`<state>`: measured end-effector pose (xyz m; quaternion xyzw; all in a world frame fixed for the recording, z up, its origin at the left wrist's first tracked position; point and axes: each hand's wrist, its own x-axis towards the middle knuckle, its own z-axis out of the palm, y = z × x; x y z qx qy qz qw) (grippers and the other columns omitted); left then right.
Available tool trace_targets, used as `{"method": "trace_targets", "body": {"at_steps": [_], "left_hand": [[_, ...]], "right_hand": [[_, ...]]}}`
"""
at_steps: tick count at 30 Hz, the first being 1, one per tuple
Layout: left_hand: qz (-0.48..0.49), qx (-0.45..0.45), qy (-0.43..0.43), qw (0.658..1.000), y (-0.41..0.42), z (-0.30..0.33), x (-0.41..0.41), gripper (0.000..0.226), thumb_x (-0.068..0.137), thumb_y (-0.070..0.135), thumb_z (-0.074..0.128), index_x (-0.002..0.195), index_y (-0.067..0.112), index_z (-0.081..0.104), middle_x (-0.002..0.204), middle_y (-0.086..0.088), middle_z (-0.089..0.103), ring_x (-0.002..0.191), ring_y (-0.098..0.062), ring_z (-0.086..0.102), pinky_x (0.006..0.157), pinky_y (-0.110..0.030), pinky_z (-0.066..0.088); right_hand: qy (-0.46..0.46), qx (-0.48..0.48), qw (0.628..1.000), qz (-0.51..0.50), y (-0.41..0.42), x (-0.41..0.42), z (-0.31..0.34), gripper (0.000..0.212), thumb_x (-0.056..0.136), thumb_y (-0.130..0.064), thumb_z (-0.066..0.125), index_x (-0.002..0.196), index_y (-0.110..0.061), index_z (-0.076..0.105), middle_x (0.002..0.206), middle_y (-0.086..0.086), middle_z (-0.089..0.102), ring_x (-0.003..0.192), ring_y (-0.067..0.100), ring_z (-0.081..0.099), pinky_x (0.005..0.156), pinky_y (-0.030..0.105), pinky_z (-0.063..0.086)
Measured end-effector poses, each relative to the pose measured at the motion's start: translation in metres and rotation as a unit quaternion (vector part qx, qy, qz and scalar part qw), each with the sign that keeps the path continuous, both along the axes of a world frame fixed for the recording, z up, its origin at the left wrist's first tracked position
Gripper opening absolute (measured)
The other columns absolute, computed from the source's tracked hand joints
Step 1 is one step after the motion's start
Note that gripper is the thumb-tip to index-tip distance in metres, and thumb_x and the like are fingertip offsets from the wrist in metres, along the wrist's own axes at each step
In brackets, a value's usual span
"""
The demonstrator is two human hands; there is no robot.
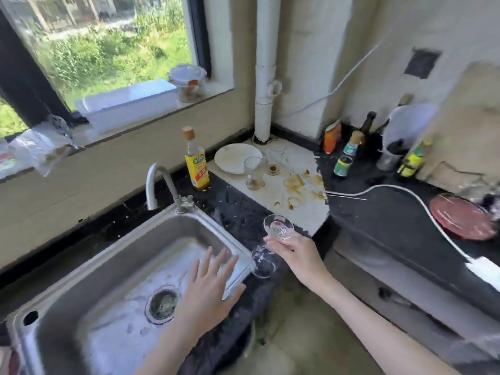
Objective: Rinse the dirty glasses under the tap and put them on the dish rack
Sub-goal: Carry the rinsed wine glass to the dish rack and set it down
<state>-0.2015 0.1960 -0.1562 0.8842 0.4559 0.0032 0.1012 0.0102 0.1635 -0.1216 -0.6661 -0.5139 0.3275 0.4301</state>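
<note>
My right hand (293, 253) holds a clear stemmed glass (278, 228) by its stem, tilted, foot up and bowl down, just right of the sink's right rim. My left hand (208, 288) hovers open with fingers spread over the steel sink (113, 266), near the drain (162, 304). The tap (162, 185) stands at the sink's back edge; no water shows. Two more glasses stand on the stained white board: a dirty stemmed glass (254, 171) and a tumbler (276, 154). No dish rack is in view.
An oil bottle (196, 161) stands right of the tap. A white plate (236, 158) lies behind the glasses. Sauce bottles and cans (351, 147) crowd the back right corner. A white cable (422, 207) crosses the dark counter beside a red lid (462, 216).
</note>
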Motion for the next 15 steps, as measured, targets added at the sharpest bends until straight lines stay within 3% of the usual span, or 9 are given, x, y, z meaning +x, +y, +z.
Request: {"method": "trace_targets", "body": {"at_steps": [3,5,7,11,15], "left_hand": [[-0.089,0.009,0.025,0.996,-0.023,0.006,0.048,0.060,0.093,0.062,0.010,0.133,0.029,0.041,0.131,0.000,0.057,0.125,-0.032,0.048,0.095,-0.051,0.038],[-0.151,0.031,0.042,0.987,-0.041,0.011,0.082,0.061,0.093,0.062,0.011,0.135,0.030,0.041,0.133,0.001,0.055,0.127,-0.032,0.045,0.097,-0.050,0.033],[-0.208,0.028,0.031,0.977,-0.066,0.020,0.119,0.062,0.091,0.066,0.012,0.139,0.033,0.036,0.141,0.003,0.046,0.134,-0.029,0.032,0.103,-0.050,0.023],[-0.325,0.015,-0.043,0.945,-0.144,0.023,0.193,0.077,0.078,0.077,-0.001,0.144,0.041,0.014,0.150,0.014,0.009,0.141,-0.016,-0.003,0.110,-0.039,-0.006],[-0.393,-0.021,-0.059,0.918,-0.231,0.025,0.260,0.074,0.084,0.073,0.005,0.144,0.035,0.025,0.149,0.008,0.028,0.141,-0.021,0.018,0.110,-0.041,0.006]], "right_hand": [[-0.008,0.005,0.998,-0.064,-0.064,0.040,0.007,0.015,0.087,-0.017,0.066,0.098,-0.014,0.075,0.097,-0.011,0.068,0.091,0.001,0.065,0.083,0.014,0.049],[-0.029,0.010,0.994,-0.107,-0.113,0.068,0.009,0.014,0.086,-0.018,0.067,0.096,-0.015,0.076,0.094,-0.016,0.068,0.090,-0.002,0.065,0.082,0.013,0.049],[-0.047,0.011,0.987,-0.155,-0.165,0.096,0.008,0.013,0.085,-0.020,0.068,0.095,-0.018,0.077,0.092,-0.017,0.068,0.090,-0.002,0.064,0.083,0.012,0.047],[-0.036,0.005,0.966,-0.257,-0.279,0.149,0.006,0.014,0.085,-0.018,0.068,0.096,-0.018,0.076,0.091,-0.012,0.068,0.088,-0.004,0.063,0.081,0.010,0.046],[-0.025,0.004,0.944,-0.329,-0.393,0.194,0.008,0.011,0.085,-0.016,0.068,0.091,-0.021,0.076,0.088,-0.017,0.068,0.087,-0.007,0.062,0.080,0.008,0.044]]}}
